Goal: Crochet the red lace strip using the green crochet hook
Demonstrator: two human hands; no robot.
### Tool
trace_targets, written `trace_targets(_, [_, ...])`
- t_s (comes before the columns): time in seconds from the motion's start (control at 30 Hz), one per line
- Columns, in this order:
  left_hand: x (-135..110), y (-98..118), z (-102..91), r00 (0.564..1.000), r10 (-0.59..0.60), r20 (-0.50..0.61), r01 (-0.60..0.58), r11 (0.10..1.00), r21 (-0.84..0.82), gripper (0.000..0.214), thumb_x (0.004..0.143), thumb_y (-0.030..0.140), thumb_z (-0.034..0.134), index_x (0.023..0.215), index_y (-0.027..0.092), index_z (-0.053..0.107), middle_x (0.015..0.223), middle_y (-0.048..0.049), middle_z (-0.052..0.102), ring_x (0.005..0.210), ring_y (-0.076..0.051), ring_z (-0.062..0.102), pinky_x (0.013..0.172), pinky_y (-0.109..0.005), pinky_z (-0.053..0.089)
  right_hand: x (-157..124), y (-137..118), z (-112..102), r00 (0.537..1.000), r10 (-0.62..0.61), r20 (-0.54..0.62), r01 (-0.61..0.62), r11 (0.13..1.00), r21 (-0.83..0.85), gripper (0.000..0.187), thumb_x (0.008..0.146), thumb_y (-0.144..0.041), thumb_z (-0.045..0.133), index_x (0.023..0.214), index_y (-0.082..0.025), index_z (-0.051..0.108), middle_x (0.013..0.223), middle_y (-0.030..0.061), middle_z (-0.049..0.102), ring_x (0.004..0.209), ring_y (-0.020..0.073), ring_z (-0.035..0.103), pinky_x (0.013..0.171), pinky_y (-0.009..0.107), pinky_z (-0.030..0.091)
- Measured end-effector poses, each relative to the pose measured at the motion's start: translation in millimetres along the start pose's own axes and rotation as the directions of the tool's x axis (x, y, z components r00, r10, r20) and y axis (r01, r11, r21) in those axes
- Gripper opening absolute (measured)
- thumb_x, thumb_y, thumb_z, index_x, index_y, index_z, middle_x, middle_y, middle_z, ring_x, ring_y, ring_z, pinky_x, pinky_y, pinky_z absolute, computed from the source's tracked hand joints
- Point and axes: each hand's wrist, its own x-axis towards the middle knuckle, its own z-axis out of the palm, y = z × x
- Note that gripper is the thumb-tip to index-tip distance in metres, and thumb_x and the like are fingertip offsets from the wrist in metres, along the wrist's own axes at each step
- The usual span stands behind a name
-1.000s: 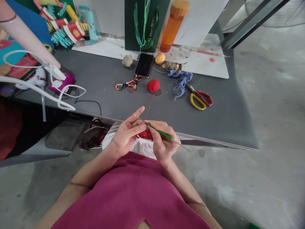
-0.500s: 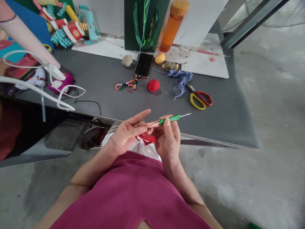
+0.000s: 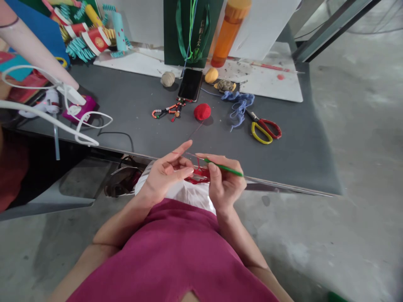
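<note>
A green-handled crochet hook point(image 3: 227, 169) is gripped in my right hand point(image 3: 225, 182), its thin metal end pointing up and left with a loop of red yarn hanging from it. My left hand point(image 3: 168, 174) pinches a small piece of red crochet point(image 3: 199, 178) between thumb and fingers, with the index finger stretched out. Part of the crochet piece is hidden by the fingers. A thin strand runs from near that index finger to the red yarn ball point(image 3: 202, 112) on the grey table point(image 3: 145, 134). Both hands are over my lap at the table's front edge.
Scissors point(image 3: 266, 131) and tangled blue yarn point(image 3: 239, 105) lie to the right. Behind the red ball are a phone point(image 3: 190, 85), a beaded strap point(image 3: 165, 112), a beige ball point(image 3: 168, 79) and a yellow ball point(image 3: 211, 75). An orange bottle point(image 3: 227, 37) stands behind. White cables point(image 3: 56, 113) cross the left side.
My right hand has turned the crochet hook round, so its metal end now points left toward the red crochet instead of right. A red loop has been drawn up on it.
</note>
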Motion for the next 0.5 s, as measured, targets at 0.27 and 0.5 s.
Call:
trace_targets(0.27, [0.9, -0.8, -6.4, 0.999, -0.007, 0.039, 0.006, 0.999, 0.033, 0.068, 0.074, 0.019, 0.094, 0.139, 0.026, 0.074, 0.085, 0.0003, 0.075, 0.078, -0.012, 0.069, 0.075, -0.025, 0.058, -8.4, 4.6, 8.3, 0.992, 0.004, -0.129, -0.003, 1.0, 0.011, 0.012, 0.095, -0.024, 0.075, 0.103, -0.033, 0.077, 0.107, -0.0009, 0.089, 0.052, 0.0125, 0.073, 0.047, 0.027, 0.058])
trace_targets(0.5, [3.3, -1.9, -8.4, 0.999, 0.015, 0.05, -0.02, 0.996, 0.092, 0.08, 0.08, 0.025, 0.089, 0.155, 0.028, 0.06, 0.086, 0.0022, 0.072, 0.073, -0.01, 0.065, 0.072, -0.026, 0.054, 4.3, -3.7, 9.3, 0.951, 0.302, -0.071, -0.264, 0.907, 0.328, 0.015, 0.091, -0.044, 0.081, 0.09, -0.031, 0.074, 0.073, -0.0059, 0.081, 0.039, 0.0061, 0.048, 0.032, 0.017, 0.03])
